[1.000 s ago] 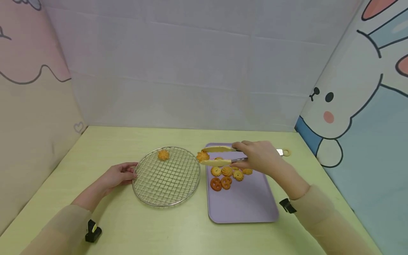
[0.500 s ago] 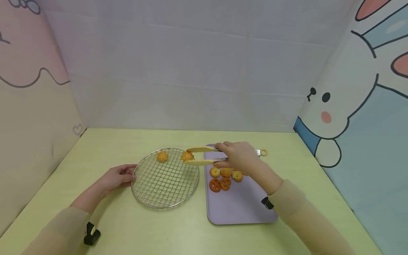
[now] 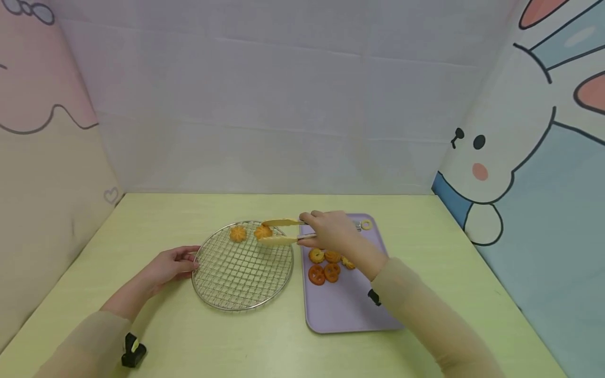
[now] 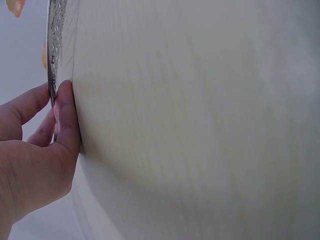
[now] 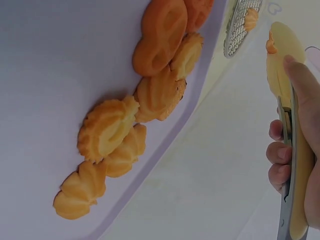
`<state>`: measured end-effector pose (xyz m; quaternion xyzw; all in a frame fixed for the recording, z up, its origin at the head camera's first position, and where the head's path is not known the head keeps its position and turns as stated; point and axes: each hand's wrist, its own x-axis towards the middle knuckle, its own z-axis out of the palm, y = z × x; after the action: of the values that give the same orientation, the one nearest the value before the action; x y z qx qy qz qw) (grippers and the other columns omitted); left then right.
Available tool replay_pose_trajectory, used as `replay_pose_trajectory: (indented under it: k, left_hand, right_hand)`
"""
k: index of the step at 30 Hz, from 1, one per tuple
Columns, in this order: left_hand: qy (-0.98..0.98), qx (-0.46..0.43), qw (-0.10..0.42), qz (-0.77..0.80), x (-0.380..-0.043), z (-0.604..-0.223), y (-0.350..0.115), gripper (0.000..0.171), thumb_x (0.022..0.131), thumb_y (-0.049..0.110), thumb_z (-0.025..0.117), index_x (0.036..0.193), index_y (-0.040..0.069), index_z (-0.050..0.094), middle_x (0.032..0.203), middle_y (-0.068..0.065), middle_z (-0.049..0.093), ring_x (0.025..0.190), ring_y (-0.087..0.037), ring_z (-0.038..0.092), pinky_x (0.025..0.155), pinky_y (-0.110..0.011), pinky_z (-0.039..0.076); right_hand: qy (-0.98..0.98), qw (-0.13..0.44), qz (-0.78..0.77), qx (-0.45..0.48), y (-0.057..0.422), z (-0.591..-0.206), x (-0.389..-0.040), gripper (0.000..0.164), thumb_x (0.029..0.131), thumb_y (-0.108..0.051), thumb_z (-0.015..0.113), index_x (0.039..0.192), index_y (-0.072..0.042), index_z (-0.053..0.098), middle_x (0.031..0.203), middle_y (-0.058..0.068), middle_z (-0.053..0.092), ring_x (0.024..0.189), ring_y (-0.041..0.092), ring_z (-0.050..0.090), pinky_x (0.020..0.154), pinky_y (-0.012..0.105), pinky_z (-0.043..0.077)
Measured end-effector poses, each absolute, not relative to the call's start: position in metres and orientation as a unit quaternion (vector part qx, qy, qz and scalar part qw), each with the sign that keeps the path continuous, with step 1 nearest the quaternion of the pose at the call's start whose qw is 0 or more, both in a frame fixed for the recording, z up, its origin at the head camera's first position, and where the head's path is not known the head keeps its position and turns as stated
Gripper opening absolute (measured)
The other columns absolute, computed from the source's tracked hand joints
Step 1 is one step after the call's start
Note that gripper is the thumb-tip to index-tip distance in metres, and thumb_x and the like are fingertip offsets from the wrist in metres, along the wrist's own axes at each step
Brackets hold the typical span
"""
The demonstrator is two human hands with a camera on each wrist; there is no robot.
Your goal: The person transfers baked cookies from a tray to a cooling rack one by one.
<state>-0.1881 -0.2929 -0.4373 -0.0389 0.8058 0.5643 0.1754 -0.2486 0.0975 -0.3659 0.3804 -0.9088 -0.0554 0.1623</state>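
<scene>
On the left of the table, my left hand (image 3: 166, 269) pinches the rim of a round wire rack (image 3: 238, 283); the left wrist view shows the thumb and fingers at its edge (image 4: 51, 70). One flower-shaped cookie (image 3: 238, 234) lies near the rack's far rim. My right hand (image 3: 333, 231) grips steel tongs with pale yellow tips (image 3: 279, 240). Between those tips is a second flower-shaped cookie (image 3: 262, 232), close over the rack and right of the first. In the right wrist view, the tongs (image 5: 285, 62) partly hide this cookie (image 5: 270, 46).
A purple tray (image 3: 350, 310) lies right of the rack, under my right forearm. It bears several butter cookies (image 5: 105, 127) and pretzel-shaped cookies (image 3: 316, 274), partly hidden by the hand in the head view. A pale wall (image 3: 283, 105) stands behind the yellow table (image 3: 227, 341).
My right hand has moved left, carrying the tongs and their cookie from the tray's left edge to over the rack. My left hand stays at the rack's rim.
</scene>
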Motion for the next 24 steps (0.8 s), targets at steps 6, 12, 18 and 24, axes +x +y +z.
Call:
replay_pose_trajectory:
  k: [6,12,18,24]
  left_hand:
    - [0.808,-0.036,0.174,0.562,-0.187,-0.436,-0.293,0.062,0.091,0.006,0.060,0.144,-0.007,0.029,0.105,-0.010,0.047,0.089,-0.009,0.055,0.081,-0.026,0.053]
    - [0.806,-0.035,0.175,0.564,-0.187,-0.436,-0.293,0.063,0.091,0.006,0.060,0.144,-0.007,0.029,0.104,-0.009,0.048,0.089,-0.009,0.055,0.081,-0.025,0.053]
    - [0.803,-0.037,0.176,0.567,-0.187,-0.436,-0.293,0.063,0.091,0.005,0.060,0.144,-0.007,0.028,0.105,-0.009,0.047,0.089,-0.009,0.055,0.081,-0.025,0.053]
    - [0.805,-0.035,0.175,0.566,-0.187,-0.437,-0.293,0.062,0.091,0.005,0.060,0.143,-0.008,0.028,0.104,-0.008,0.048,0.089,-0.009,0.056,0.080,-0.025,0.053]
  right_hand:
    - [-0.916,0.139,-0.052,0.372,0.085,-0.371,-0.255,0.054,0.081,-0.059,0.063,0.117,-0.018,0.060,0.088,-0.002,0.065,0.055,0.011,0.053,0.042,0.024,0.038]
    - [-0.921,0.121,-0.075,0.363,0.076,-0.378,-0.263,0.054,0.082,-0.061,0.061,0.117,-0.019,0.059,0.086,-0.004,0.063,0.053,0.010,0.050,0.044,0.024,0.040]
    - [-0.918,0.127,-0.088,0.364,0.071,-0.384,-0.270,0.055,0.081,-0.061,0.062,0.114,-0.018,0.059,0.084,-0.002,0.063,0.051,0.011,0.048,0.044,0.025,0.042]
    - [-0.922,0.113,-0.100,0.357,0.068,-0.387,-0.272,0.055,0.081,-0.062,0.061,0.116,-0.019,0.058,0.085,-0.003,0.063,0.051,0.010,0.046,0.045,0.025,0.041]
